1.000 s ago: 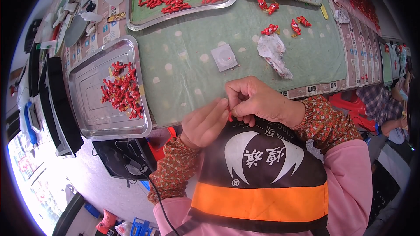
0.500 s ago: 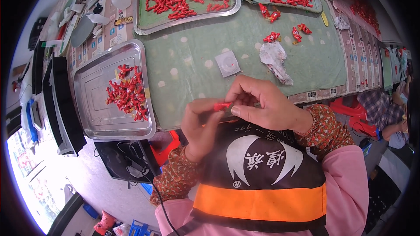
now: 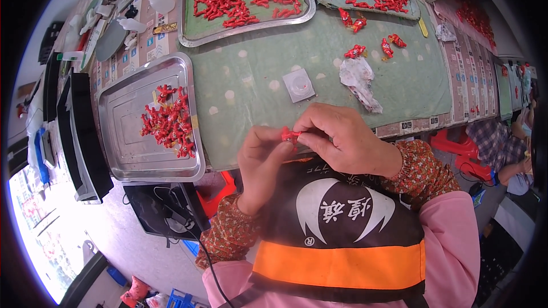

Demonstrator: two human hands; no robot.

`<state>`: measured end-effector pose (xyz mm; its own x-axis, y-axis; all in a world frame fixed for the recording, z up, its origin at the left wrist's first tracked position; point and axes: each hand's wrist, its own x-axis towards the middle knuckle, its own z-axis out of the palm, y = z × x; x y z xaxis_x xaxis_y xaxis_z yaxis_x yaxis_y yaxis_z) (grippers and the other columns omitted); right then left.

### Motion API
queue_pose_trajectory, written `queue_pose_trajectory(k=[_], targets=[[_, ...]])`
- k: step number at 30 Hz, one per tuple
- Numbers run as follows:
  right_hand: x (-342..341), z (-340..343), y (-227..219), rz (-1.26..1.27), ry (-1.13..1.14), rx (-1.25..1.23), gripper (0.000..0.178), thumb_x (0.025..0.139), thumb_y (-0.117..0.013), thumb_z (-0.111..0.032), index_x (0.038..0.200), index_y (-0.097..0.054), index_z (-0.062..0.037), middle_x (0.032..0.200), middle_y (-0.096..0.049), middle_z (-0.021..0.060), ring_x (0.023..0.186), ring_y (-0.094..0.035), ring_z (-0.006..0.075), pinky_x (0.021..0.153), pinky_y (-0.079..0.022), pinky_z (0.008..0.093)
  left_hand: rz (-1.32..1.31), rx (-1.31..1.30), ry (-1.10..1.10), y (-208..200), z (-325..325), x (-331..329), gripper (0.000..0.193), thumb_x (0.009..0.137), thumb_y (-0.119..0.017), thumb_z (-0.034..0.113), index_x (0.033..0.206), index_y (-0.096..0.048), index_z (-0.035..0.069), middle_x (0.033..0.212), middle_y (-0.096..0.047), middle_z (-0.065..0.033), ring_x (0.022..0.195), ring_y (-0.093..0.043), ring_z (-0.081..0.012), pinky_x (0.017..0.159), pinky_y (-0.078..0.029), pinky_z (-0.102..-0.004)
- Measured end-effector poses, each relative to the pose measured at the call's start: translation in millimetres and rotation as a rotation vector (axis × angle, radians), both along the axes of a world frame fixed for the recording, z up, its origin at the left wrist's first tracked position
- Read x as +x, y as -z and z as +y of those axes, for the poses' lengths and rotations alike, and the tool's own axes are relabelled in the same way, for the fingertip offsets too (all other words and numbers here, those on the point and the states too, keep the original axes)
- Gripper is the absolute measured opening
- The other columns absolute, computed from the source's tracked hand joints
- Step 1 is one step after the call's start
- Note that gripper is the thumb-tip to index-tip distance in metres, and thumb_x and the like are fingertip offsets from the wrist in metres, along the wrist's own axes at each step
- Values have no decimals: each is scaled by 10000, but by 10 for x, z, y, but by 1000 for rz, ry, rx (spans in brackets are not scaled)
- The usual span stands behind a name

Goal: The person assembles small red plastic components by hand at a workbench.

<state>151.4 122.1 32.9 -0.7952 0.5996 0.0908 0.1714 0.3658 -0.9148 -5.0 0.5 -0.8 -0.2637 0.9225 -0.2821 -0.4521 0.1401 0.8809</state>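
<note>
Between my two hands, just over the table's near edge, is a small red figurine (image 3: 290, 136). My left hand (image 3: 261, 157) pinches it from the left with thumb and fingertips. From the other side, my right hand (image 3: 337, 137) closes thumb and index finger on its right end. Fingers cover part of the piece. Beyond my hands, a small clear round dish on a square base (image 3: 299, 86) rests on the green cloth. A crumpled, stained white tissue (image 3: 359, 82) lies right of it, with several red and yellow figurines (image 3: 387, 48) behind.
At left, a metal tray (image 3: 123, 131) holds a heap of red figurines (image 3: 170, 122). Two trays at the back, one metal-rimmed (image 3: 251, 27), carry many red pieces. White bottles (image 3: 161, 2) stand far left. Red stools (image 3: 462, 154) are beside the table, and another person (image 3: 502, 142) sits far right.
My right hand's thumb and index finger have closed in on the red figurine. The piece has turned between my fingers, and more of it shows. My left hand has shifted slightly.
</note>
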Motion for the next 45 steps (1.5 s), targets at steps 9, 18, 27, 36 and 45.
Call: queue_pose_trajectory(k=[9,18,27,36,45], targets=[[-11,31,-14,-32,-16,-103,114,843,-683,15,930,-610,8,815,-636,101,726,-638,204,642,-482,309,-33,-27,20,0,16,-41,151,911,-619,-34,1051,-584,12,1023,-656,-55,915,-642,-107,807,-564,-250],[-37,139,-125,-22,-88,-136,112,855,-665,4,960,-626,5,827,-624,79,738,-616,159,661,-485,290,-64,10,45,-25,35,-85,143,923,-616,-4,1051,-561,26,1029,-658,-60,910,-624,-103,801,-535,-254],[-180,732,-300,-45,97,150,70,838,-646,-32,895,-609,-17,837,-623,118,742,-632,259,640,-485,350,-37,35,-72,21,59,-111,165,956,-597,85,1097,-526,38,1010,-633,-71,867,-631,-127,757,-561,-299],[-676,1738,298,-236,175,864,86,828,-652,-126,879,-656,-57,851,-586,93,873,-563,291,795,-455,418,-13,85,-126,87,98,-125,222,987,-553,89,1201,-523,36,1015,-593,-43,907,-609,-116,792,-566,-313],[-783,1796,413,-355,142,928,66,814,-655,-137,843,-652,-77,875,-585,72,888,-572,290,787,-469,417,13,82,-135,112,94,-126,240,991,-549,89,1221,-499,42,1026,-575,-33,886,-595,-101,800,-562,-319]])
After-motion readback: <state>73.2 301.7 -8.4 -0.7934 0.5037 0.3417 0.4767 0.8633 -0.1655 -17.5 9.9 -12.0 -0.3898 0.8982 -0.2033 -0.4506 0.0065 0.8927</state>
